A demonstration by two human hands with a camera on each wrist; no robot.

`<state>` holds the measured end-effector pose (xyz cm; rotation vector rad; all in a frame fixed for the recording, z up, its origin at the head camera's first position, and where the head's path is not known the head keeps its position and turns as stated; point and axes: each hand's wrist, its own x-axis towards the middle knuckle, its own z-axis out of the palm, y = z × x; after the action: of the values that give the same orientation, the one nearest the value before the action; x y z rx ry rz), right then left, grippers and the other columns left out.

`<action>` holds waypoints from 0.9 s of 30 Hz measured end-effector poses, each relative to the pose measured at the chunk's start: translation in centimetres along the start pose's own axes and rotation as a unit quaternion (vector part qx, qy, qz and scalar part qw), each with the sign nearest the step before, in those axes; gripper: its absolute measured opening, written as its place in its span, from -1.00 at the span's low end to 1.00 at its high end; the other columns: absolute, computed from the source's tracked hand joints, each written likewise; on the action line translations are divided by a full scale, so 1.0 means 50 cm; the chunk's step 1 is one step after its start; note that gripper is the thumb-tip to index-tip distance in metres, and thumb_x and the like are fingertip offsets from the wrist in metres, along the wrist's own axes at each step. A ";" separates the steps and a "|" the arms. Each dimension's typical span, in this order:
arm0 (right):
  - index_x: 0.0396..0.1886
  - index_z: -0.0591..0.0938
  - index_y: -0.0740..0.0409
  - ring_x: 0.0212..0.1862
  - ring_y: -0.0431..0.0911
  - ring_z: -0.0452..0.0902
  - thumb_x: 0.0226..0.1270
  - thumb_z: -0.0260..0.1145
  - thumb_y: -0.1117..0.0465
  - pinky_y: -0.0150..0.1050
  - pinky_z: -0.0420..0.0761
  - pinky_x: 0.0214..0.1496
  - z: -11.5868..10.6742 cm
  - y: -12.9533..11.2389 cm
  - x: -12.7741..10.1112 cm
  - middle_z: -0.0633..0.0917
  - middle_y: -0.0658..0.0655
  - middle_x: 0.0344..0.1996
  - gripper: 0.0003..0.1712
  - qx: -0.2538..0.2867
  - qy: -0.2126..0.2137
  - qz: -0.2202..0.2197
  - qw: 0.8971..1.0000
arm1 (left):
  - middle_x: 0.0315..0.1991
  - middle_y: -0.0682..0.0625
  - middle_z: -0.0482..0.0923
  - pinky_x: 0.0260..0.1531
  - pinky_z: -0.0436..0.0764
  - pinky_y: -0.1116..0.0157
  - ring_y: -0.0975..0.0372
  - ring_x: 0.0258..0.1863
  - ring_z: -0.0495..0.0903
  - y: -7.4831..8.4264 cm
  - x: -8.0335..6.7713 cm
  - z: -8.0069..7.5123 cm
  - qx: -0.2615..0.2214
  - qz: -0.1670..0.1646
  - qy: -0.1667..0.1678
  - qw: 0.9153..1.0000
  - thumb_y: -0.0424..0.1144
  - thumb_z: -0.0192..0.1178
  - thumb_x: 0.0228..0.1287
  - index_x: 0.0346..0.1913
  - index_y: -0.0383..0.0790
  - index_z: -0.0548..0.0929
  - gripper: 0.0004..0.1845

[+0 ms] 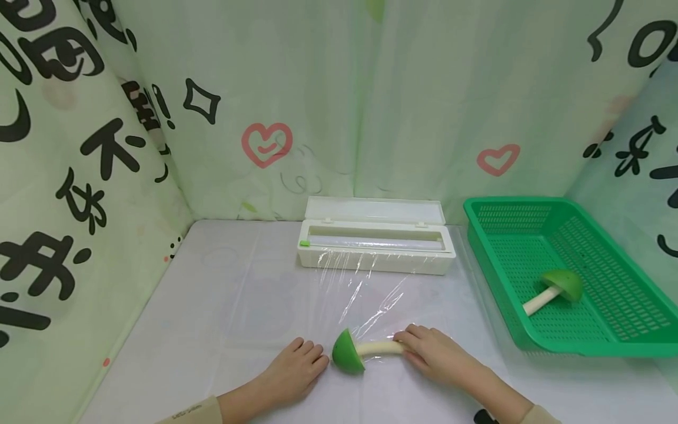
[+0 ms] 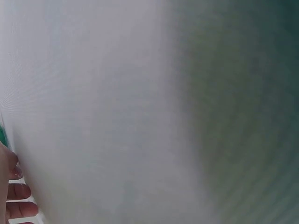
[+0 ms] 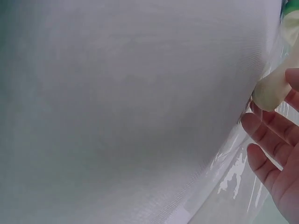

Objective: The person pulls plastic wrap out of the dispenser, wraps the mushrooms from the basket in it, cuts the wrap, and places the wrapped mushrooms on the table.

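A toy mushroom (image 1: 346, 353) with a green cap and a pale stem lies sideways at the front of the table, cap to the left. Under or around it is clear cling film (image 1: 365, 294), drawn out from a white dispenser box (image 1: 376, 247). My right hand (image 1: 436, 356) holds the stem's end, thumb on one side and fingers beneath, touching film in the right wrist view. Just left of the cap, my left hand (image 1: 296, 371) rests low with bent fingers; whether it pinches the film's edge cannot be made out. Only its fingers (image 2: 18, 191) show in the left wrist view.
To the right stands a green plastic basket (image 1: 625, 294) with a second green-capped toy mushroom (image 1: 564, 285) inside. The dispenser's lid (image 1: 376, 210) is raised, near the printed curtain (image 1: 360, 118) at the back. A white cloth (image 1: 243, 294) covers the table.
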<state>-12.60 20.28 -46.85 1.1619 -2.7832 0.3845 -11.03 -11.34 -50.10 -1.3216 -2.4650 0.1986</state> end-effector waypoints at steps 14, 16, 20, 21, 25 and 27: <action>-0.13 0.56 0.05 -0.28 -0.24 0.45 0.16 0.27 0.16 -0.25 0.46 -0.27 0.001 0.002 -0.002 0.55 -0.12 -0.31 -0.74 -0.006 -0.010 0.014 1.000 | -0.41 0.12 0.34 -0.31 0.31 0.36 0.28 -0.44 0.31 0.000 0.002 -0.007 0.017 0.006 0.029 0.999 -0.16 -0.03 0.19 -0.30 -0.07 0.47 -0.89; -0.13 0.56 0.05 -0.27 -0.23 0.46 0.17 0.26 0.16 -0.24 0.46 -0.25 0.001 0.003 -0.002 0.56 -0.12 -0.30 -0.75 -0.004 -0.014 0.020 1.000 | -0.40 0.12 0.36 -0.30 0.31 0.36 0.28 -0.43 0.33 -0.001 0.003 -0.005 0.016 0.011 0.053 0.998 -0.17 -0.08 0.20 -0.30 -0.07 0.46 -0.88; -0.15 0.56 0.07 -0.24 -0.20 0.48 0.18 0.25 0.16 -0.21 0.48 -0.21 -0.001 0.003 0.003 0.56 -0.09 -0.28 -0.77 0.004 -0.023 0.031 0.999 | -0.40 0.12 0.39 -0.27 0.34 0.35 0.27 -0.42 0.36 -0.007 0.007 0.001 0.016 0.033 0.107 0.994 -0.21 -0.24 0.33 -0.31 -0.08 0.47 -0.76; -0.15 0.56 0.07 -0.24 -0.20 0.48 0.18 0.24 0.16 -0.21 0.48 -0.21 -0.001 0.003 0.004 0.56 -0.09 -0.28 -0.77 0.006 -0.027 0.034 0.999 | -0.41 0.12 0.40 -0.27 0.34 0.35 0.28 -0.42 0.36 -0.009 0.008 0.002 0.016 0.040 0.120 0.992 -0.22 -0.29 0.35 -0.32 -0.08 0.48 -0.73; -0.15 0.57 0.07 -0.24 -0.20 0.48 0.22 0.21 0.15 -0.20 0.48 -0.21 -0.004 0.006 0.009 0.56 -0.09 -0.28 -0.79 0.018 -0.043 0.046 0.998 | -0.40 0.12 0.43 -0.28 0.37 0.36 0.27 -0.42 0.37 -0.018 0.016 0.002 0.028 0.074 0.168 0.983 -0.25 -0.41 0.40 -0.34 -0.09 0.49 -0.61; -0.16 0.58 0.08 -0.25 -0.22 0.47 0.23 0.20 0.16 -0.21 0.48 -0.23 -0.005 0.008 0.012 0.56 -0.10 -0.29 -0.80 0.027 -0.048 0.050 0.997 | -0.35 0.11 0.46 -0.27 0.38 0.35 0.27 -0.40 0.39 -0.023 0.021 -0.001 0.037 0.086 0.181 0.979 -0.27 -0.42 0.40 -0.33 -0.10 0.50 -0.60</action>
<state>-13.30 20.22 -46.56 1.0829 -2.9398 0.4256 -12.46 -11.14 -49.50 -1.3988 -2.0261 0.0802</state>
